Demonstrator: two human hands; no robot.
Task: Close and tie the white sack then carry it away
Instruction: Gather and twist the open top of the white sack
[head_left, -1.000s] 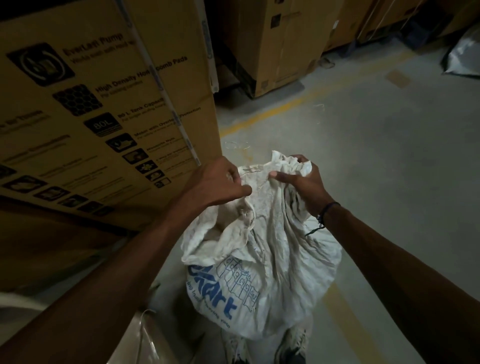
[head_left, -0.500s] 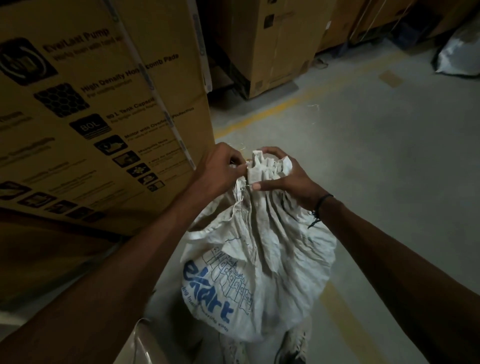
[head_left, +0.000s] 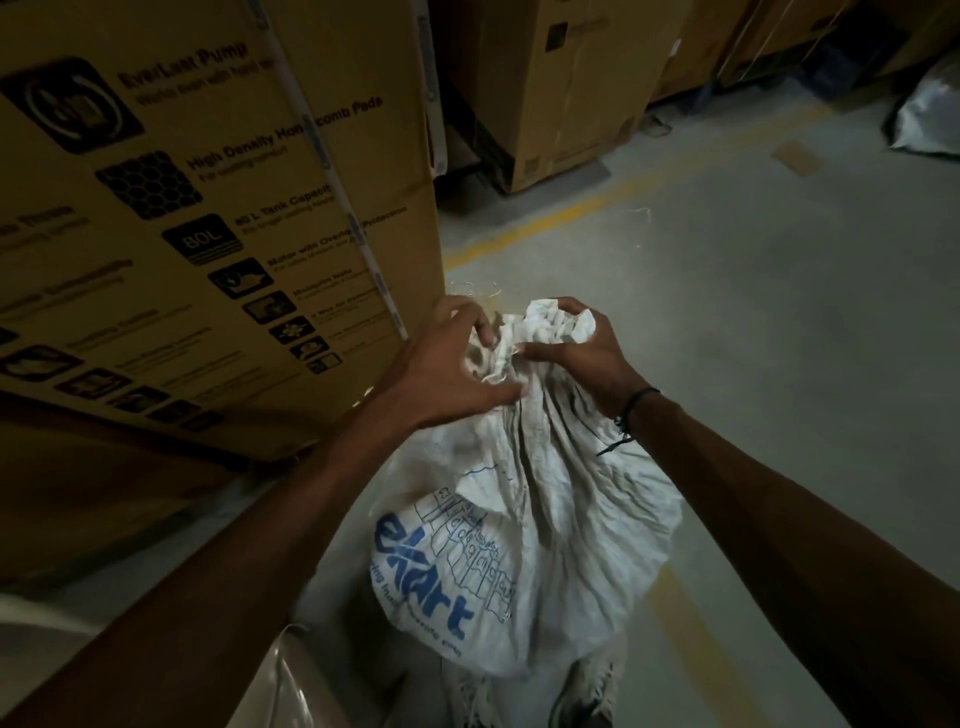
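A white woven sack (head_left: 550, 525) with blue print stands on the floor in front of my feet, its mouth gathered into a bunch at the top. My right hand (head_left: 576, 353) grips the bunched mouth from the right, fingers curled over the crumpled top. My left hand (head_left: 447, 369) holds the sack's neck from the left, thumb and fingers wrapped around the gathered fabric just below the bunch. The two hands nearly touch.
A tall printed cardboard carton (head_left: 208, 208) stands close on the left. More cartons (head_left: 571, 88) line the back. A yellow floor line (head_left: 561, 218) runs across the grey concrete floor (head_left: 779, 312). A pale bag (head_left: 930, 119) lies at far right. My shoes (head_left: 587, 691) show below the sack.
The loose, wide mouth of the sack has been drawn together into a tight bunch. Both hands have closed in on the neck, the left one shifting lower around it.
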